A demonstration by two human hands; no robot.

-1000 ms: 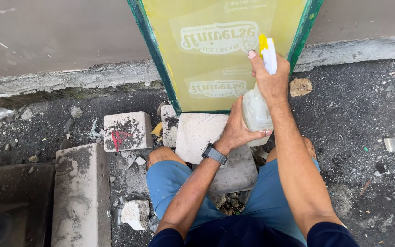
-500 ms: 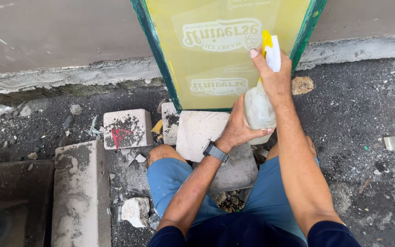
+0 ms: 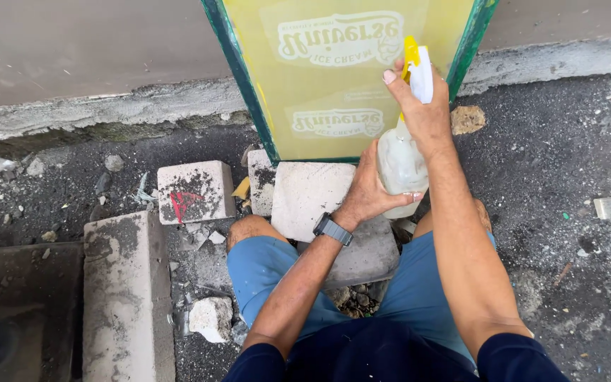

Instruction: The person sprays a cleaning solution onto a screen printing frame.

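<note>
The green-framed yellow screen [image 3: 334,78] is leaning upright against the grey wall [image 3: 86,49], just beyond both hands, and its lower edge is standing on the pale stone blocks [image 3: 309,194]. A long concrete block [image 3: 125,290] is lying well to the left of the hands, on the dark gravel ground [image 3: 567,269]. A smaller block with a red mark [image 3: 194,192] is lying between that long block and the left hand.

The spray bottle [image 3: 399,159] is being held upright in front of the screen, between the two hands. The right hand [image 3: 426,113] is gripping its top, with the grip closed around the white and yellow spray head [image 3: 417,71] and one finger reaching over the front. The left hand [image 3: 373,191] is wrapping around the lower clear body of the bottle from below, so this grip is also clamped on it. A dark wristwatch [image 3: 332,228] is sitting just behind the left hand. A small brown stone [image 3: 467,119] is lying just right of the right hand.
</note>
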